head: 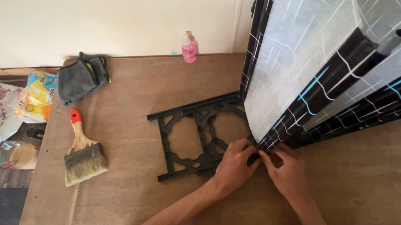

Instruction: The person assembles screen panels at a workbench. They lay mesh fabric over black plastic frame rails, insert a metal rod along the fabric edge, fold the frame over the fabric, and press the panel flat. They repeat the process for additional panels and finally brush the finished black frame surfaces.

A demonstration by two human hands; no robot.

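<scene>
A checked black-and-grey fabric panel [292, 63] stands tilted, its lower corner on a flat black lattice frame [191, 137].

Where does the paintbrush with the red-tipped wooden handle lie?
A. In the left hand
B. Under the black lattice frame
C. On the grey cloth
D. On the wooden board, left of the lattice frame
D: the paintbrush lies flat on the wooden board, left of the black lattice frame, untouched.
</scene>
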